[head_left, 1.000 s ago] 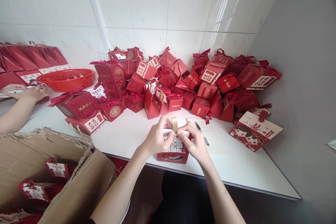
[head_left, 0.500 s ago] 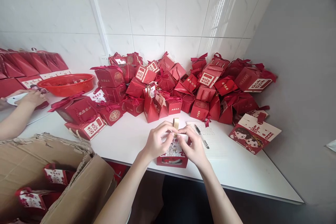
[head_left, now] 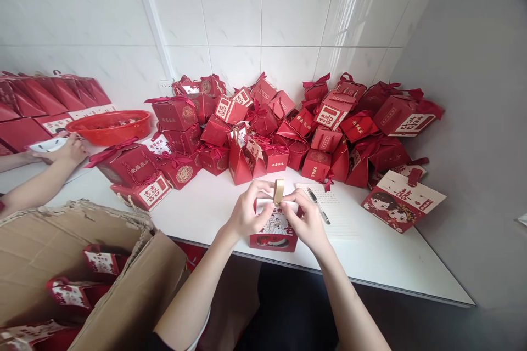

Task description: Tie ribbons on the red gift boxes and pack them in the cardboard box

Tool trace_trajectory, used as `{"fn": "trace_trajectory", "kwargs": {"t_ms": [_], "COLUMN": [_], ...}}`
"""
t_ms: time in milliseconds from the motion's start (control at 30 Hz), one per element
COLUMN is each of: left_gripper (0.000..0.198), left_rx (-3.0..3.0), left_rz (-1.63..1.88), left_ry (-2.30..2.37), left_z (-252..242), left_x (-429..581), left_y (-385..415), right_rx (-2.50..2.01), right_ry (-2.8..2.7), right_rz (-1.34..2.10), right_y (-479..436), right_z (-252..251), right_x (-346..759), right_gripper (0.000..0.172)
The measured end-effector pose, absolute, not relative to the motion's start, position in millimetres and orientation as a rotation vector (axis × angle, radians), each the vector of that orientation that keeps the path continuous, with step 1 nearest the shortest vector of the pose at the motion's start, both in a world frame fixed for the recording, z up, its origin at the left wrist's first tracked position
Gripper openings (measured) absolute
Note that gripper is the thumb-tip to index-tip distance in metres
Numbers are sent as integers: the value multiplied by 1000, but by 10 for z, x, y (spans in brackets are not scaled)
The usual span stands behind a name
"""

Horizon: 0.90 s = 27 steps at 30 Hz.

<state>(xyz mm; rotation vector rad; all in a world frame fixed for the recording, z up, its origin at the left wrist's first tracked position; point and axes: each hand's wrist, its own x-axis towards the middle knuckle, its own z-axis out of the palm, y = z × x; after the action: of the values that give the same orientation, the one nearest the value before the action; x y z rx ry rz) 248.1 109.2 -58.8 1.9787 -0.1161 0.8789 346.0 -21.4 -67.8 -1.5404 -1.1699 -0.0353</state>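
Near the front edge of the table stands a small red gift box (head_left: 273, 226), with a printed white panel and a cut-out window low on its front. A gold ribbon loop (head_left: 279, 192) rises from its top. My left hand (head_left: 251, 213) pinches the top edge from the left, thumb and forefinger close to the foot of the loop. From the right, my right hand (head_left: 303, 220) grips the same edge, thumb in front. The fingertips hide part of the box top.
Many red gift boxes (head_left: 263, 120) are heaped along the wall. A pen (head_left: 319, 206) lies on lined paper (head_left: 340, 219); a box with cartoon figures (head_left: 397, 205) stands right. At left are a red basin (head_left: 109, 131), another person's hands (head_left: 68, 151) and a cardboard carton (head_left: 135, 279) holding boxes.
The view has shifted slightly. My hands stay on the box top, and the ribbon loop stands a little differently. The other person's hand has moved right with a white-panelled piece.
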Motion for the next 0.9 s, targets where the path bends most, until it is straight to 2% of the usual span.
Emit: {"fn": "trace_trajectory", "kwargs": {"t_ms": [33, 133, 167, 233, 267, 333, 467, 567, 700, 800, 900], "left_gripper": [29, 59, 71, 90, 93, 87, 72, 78, 83, 84, 90], "left_rx": [1911, 1888, 1937, 2034, 2063, 2083, 1995, 1827, 1690, 1790, 1883], "left_rz": [852, 794, 746, 591, 522, 433, 503, 742, 961, 998, 1077], "left_ry": [-121, -52, 18, 173, 217, 239, 334, 358, 130, 21, -10], "left_z": [-614, -772, -848, -1014, -1092, -1214, -1259, -1137, -920, -820, -769], "left_x": [2444, 2271, 2203, 2075, 2023, 1953, 1933, 1956, 1952, 1912, 1864], "left_y": [1097, 1108, 1110, 1109, 1105, 1089, 1010, 906, 746, 652, 599], "right_rx": [-1532, -1526, -1527, -1517, -1499, -1457, -1260, -986, -810, -896, -1068], "right_ry": [-1168, -1114, -1089, -1045, -1019, -956, -705, -498, -361, -425, -541], "right_rz": [-28, 47, 109, 270, 333, 382, 389, 484, 513, 450, 402], "right_y": [-246, -377, -424, -503, -533, -568, -546, -477, -389, -360, -358], "right_z": [-699, -788, -821, -887, -917, -975, -1096, -1183, -1236, -1227, -1207], "right_x": [3464, 3502, 3521, 3559, 3572, 3583, 3554, 3514, 3457, 3413, 3369], "right_gripper": [18, 58, 61, 44, 35, 25, 24, 30, 28, 32, 45]}}
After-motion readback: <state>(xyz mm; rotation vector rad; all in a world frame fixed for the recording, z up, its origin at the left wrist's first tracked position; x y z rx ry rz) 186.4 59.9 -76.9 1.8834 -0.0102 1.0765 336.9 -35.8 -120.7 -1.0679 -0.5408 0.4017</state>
